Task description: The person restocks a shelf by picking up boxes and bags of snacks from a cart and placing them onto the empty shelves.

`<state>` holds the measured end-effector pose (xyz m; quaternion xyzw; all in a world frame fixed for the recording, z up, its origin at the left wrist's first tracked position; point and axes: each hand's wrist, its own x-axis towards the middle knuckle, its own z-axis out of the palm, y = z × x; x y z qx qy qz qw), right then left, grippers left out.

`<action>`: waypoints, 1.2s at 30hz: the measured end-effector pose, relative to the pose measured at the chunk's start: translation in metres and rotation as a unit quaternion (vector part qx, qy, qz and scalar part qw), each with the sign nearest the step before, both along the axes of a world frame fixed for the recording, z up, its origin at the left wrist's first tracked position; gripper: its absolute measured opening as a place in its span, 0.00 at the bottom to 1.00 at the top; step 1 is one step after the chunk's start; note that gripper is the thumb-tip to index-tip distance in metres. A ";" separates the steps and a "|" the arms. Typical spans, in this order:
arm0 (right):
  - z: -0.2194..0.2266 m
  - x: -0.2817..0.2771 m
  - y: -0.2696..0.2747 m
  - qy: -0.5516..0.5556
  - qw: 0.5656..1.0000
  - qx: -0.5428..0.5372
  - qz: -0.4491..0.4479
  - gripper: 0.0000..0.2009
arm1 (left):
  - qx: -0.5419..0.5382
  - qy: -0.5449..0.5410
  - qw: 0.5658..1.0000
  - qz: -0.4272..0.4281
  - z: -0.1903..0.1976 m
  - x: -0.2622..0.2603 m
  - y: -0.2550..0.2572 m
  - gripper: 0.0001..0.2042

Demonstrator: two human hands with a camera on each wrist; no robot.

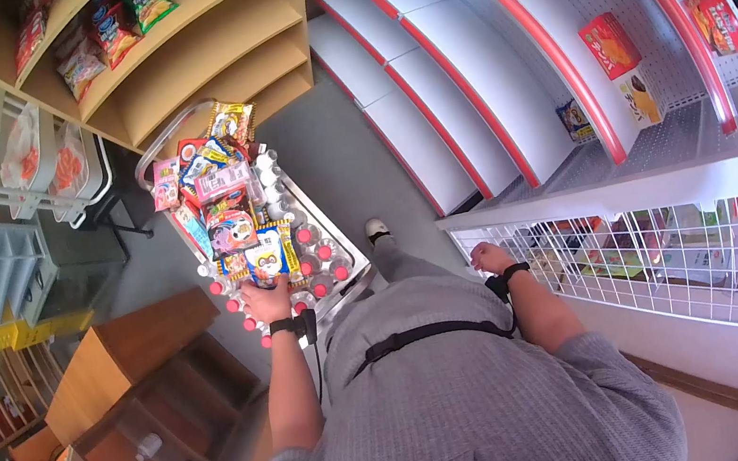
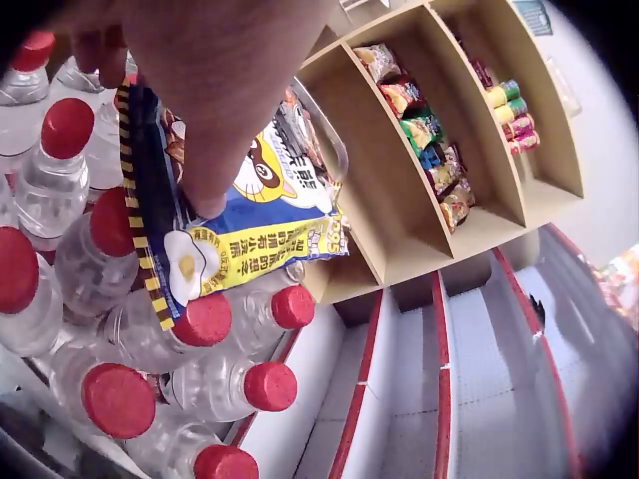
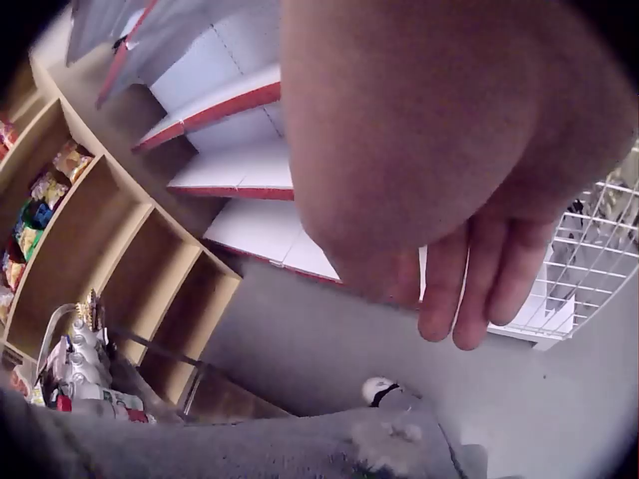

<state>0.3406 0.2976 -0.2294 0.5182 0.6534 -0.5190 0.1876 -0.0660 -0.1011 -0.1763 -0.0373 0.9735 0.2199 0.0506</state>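
My left hand (image 1: 267, 301) is at the near end of a loaded metal cart (image 1: 351, 269). It holds the edge of a blue and yellow snack bag (image 2: 265, 215) with a cartoon animal on it; the thumb lies across the bag's front, and the other fingers are partly hidden beyond its edge. Clear bottles with red caps (image 2: 120, 399) stand packed around and under that bag. More colourful snack packs (image 1: 223, 181) are heaped farther along the cart. My right hand (image 1: 491, 258) hangs beside the white wire basket with fingers loosely bent, holding nothing.
White shelves with red edges (image 1: 465, 106) rise at the right, with a red box (image 1: 608, 45) on one. Below them hangs a wire basket (image 1: 680, 265) of packets. Wooden shelves (image 1: 208, 49) with snack bags stand ahead. At left are a wooden cabinet (image 1: 126, 357) and white plastic racks (image 1: 26, 167).
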 end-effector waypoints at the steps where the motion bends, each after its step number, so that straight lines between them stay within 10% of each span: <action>1: 0.004 -0.002 -0.006 0.001 1.000 0.000 -0.004 0.12 | -0.016 -0.024 1.000 0.005 0.009 0.000 0.002 0.44; 8: -0.012 0.022 -0.022 -0.029 0.999 0.012 -0.039 0.10 | 0.022 -0.177 0.982 -0.059 0.006 -0.012 -0.030 0.48; 11: -0.017 0.016 -0.019 -0.044 0.975 0.154 0.152 0.11 | 0.320 -0.176 0.931 -0.030 -0.004 -0.007 -0.033 0.24; 14: -0.009 -0.004 -0.018 -0.047 0.993 0.089 0.068 0.13 | 0.358 -0.284 0.889 -0.004 -0.017 -0.019 -0.047 0.15; 23: -0.010 -0.035 -0.004 -0.012 0.989 0.099 0.112 0.12 | 0.500 -0.332 0.796 0.083 0.061 -0.002 -0.035 0.18; 29: -0.003 -0.063 0.010 -0.001 0.997 0.045 0.066 0.15 | 0.663 -0.425 0.616 0.018 0.141 0.034 0.011 0.23; 36: 0.183 -0.173 -0.016 0.286 0.942 -0.173 0.015 0.28 | 0.572 -0.457 0.672 -0.115 0.161 0.050 0.121 0.25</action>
